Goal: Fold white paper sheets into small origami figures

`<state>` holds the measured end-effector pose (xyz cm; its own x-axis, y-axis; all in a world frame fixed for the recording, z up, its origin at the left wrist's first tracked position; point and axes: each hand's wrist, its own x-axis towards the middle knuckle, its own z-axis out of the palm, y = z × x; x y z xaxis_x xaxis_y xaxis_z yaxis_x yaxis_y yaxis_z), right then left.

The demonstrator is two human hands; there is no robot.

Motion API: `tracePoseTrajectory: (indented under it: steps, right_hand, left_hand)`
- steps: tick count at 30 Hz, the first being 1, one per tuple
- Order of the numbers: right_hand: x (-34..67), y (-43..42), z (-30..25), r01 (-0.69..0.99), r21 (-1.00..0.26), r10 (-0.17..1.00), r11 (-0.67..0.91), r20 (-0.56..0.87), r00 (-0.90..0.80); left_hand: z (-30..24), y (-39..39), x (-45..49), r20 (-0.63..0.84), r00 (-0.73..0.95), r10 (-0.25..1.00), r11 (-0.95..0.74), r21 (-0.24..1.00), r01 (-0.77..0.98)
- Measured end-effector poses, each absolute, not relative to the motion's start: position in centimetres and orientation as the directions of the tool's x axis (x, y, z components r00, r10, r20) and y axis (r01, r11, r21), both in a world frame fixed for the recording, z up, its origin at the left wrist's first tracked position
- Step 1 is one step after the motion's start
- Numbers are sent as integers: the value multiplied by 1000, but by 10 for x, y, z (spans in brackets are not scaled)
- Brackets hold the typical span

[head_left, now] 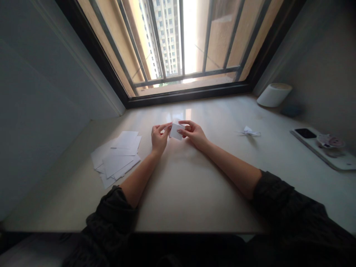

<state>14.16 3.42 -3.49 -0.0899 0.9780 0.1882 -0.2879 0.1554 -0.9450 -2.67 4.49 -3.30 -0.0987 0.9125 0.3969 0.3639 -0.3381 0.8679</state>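
Observation:
Between my hands, a small folded piece of white paper (176, 131) is held up above the pale sill-like tabletop (194, 193). My left hand (159, 138) pinches its left edge with thumb and fingers. On the other side, my right hand (195, 133) grips the right edge, thumb in front and index finger along the top. Left of my left hand lies a loose pile of white paper sheets (118, 163), overlapping at several angles. A small folded white paper shape (249, 131) with pointed parts rests to the right of my right hand.
A phone (319, 146) in a light case with a round grip lies at the right. Behind it stands a white cylindrical object (274, 94) by the wall. The dark window frame (191, 95) with bars bounds the far edge; a wall (41, 92) rises at left.

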Motion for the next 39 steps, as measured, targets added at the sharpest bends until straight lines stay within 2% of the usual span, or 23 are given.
tracePoseTrajectory:
  steps: [3,8,11,14,18,24,31,39]
  right_hand:
    - [140,34,-36,-275,-948,978,163,193,-85]
    - [140,37,-41,-196,-959,978,202,208,-8]
    - [142,38,-44,-59,-962,963,266,263,58]
    - [144,34,-42,115,-939,937,324,335,95]
    - [144,26,-35,296,-873,902,387,425,77]
    - [145,22,-28,537,-654,758,532,650,41]
    - [145,21,-27,581,-579,699,573,715,24]
    - [144,21,-31,491,-580,701,649,708,-90]
  left_hand:
    - [-35,47,-28,448,-114,887,-366,832,417]
    - [-31,42,-24,400,40,916,-395,879,267]
    - [-26,36,-20,333,67,941,-339,912,229]
    - [-25,34,-19,339,87,937,-350,915,201]
    - [-29,38,-19,375,69,925,-381,908,176]
    - [-34,45,-18,308,69,949,-302,949,-89]
    - [-32,42,-16,283,120,951,-266,954,-141]
    - [-28,40,-15,261,137,956,-233,954,-190]
